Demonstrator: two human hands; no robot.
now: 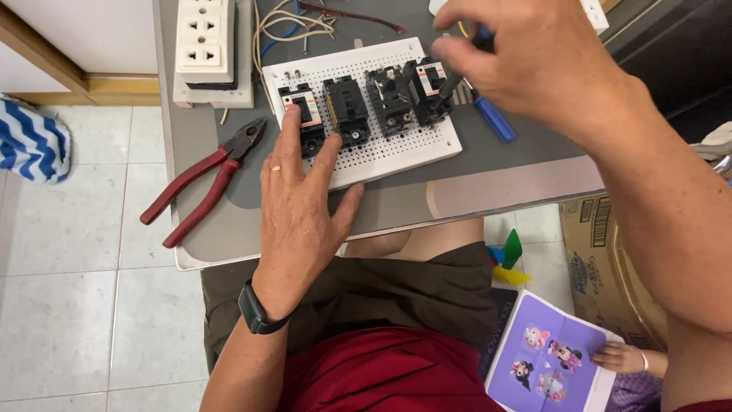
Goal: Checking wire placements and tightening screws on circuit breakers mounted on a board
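Head view. Four black breakers are sitting in a row on the white perforated board, which is lying on the grey bench. All four look seated on the board; the one second from the right appears to have its cover off or internals exposed (hard to tell at this size). No wires are visibly running to any breaker, so wiring looks like what is left; loose wires are lying at the back of the bench.

Left hand is lying flat and spread wide, palm on the board's near edge, forefinger touching the leftmost breaker, holding nothing, apparently steadying the board.

Right hand is closed around a dark-handled screwdriver, whose tip is pointing down at the rightmost breaker; whether the tip is in a screw I cannot tell.

Also on the bench: red pliers left of the board, a blue-handled tool right of it, a white socket strip behind.
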